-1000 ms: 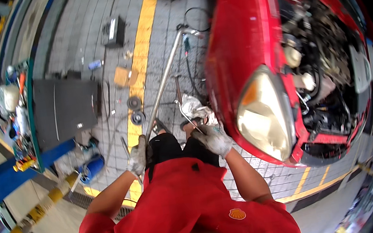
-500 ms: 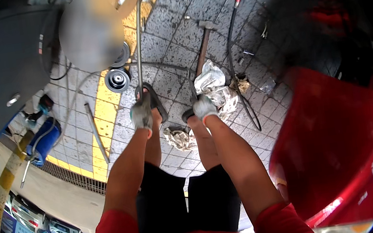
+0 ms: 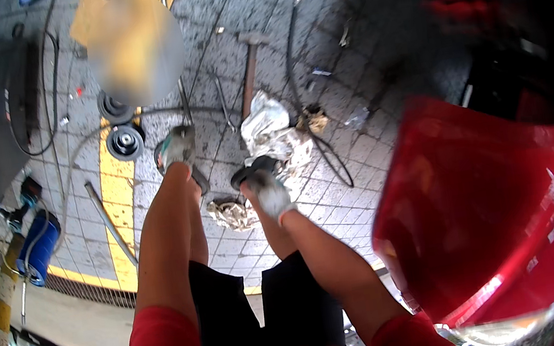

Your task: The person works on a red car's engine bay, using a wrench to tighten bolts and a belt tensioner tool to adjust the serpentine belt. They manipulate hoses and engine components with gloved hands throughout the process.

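Note:
My left hand (image 3: 179, 145), in a grey-white work glove, is closed around the lower end of a long metal bar (image 3: 185, 104). The bar runs away from me, partly hidden behind a blurred round patch, and has a bent far end. My right hand (image 3: 270, 194), gloved too, is by my right sandal (image 3: 253, 169); its fingers are smeared, and nothing clearly shows in them. A slim metal lever (image 3: 224, 103) lies on the paving between the bar and a hammer (image 3: 250, 77). Crumpled whitish plastic (image 3: 266, 121) covers the hammer handle's near end.
Two dark round parts (image 3: 124, 143) lie left of my left hand. A metal tube (image 3: 111, 223) rests by the yellow line. An air hose (image 3: 292, 63) curves along the right, near a red car panel (image 3: 470, 216). A blue cylinder (image 3: 43, 247) stands at far left.
My right hand has let go of the slim lever, which now lies on the paving, and has drawn back toward me. The left hand keeps its bar. The whole view has shifted.

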Demonstrator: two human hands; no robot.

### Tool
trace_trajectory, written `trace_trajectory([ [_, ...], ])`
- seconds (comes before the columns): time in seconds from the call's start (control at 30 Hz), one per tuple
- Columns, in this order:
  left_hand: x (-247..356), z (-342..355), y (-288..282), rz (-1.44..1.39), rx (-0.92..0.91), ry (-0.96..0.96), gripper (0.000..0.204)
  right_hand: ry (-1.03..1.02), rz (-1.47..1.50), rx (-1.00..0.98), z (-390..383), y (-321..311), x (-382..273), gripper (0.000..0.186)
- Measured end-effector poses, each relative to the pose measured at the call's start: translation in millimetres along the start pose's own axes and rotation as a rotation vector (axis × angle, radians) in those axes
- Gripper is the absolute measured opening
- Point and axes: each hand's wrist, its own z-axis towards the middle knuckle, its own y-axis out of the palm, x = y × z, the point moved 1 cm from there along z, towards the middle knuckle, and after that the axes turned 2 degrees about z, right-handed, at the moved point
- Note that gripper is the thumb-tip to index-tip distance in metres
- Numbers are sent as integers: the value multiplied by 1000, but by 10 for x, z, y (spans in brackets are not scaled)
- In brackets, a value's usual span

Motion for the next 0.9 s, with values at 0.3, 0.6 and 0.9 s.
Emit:
trace_trajectory([
  [0.3, 956, -1764, -2694, 772, -300, 484, 52, -60, 344, 152, -2769, -2805, -2004, 34],
  [0.6, 2462, -5086, -4386, 315, 20, 654, 46, -378, 416, 1078, -5258, -5596, -2603, 18],
  [0.9, 3490, -6485, -3308, -57, -122, 603, 50, 223, 235, 1565, -5384, -6190, -681, 35],
])
